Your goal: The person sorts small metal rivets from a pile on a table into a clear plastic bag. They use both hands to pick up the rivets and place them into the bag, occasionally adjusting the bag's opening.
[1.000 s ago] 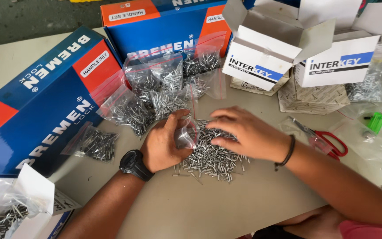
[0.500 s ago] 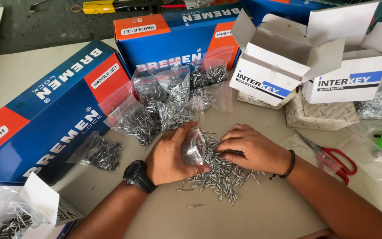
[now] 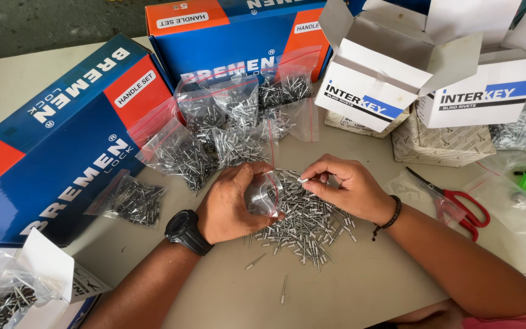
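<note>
Table (image 3: pixel 360 298) is covered in rivets (image 3: pixel 305 225); left hand (image 3: pixel 232 204) pinches a small bag (image 3: pixel 264 194) open, right hand (image 3: pixel 345 186) grips what's probably 1 rivet (image 3: pixel 303 180) at its mouth.

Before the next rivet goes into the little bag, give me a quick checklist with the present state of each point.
1. Small clear bag held in the left hand: ok.
2. Bag mouth open toward the right hand: cannot tell, the plastic is too clear to read.
3. Rivet pinched in the right-hand fingertips: ok, one shows at the tips.
4. Loose rivet pile within reach under both hands: ok.
5. Strays: not ok, two rivets lie apart from the pile, nearer the table edge.
6. Scissors away from the hands: ok, they lie beside the right forearm.
</note>
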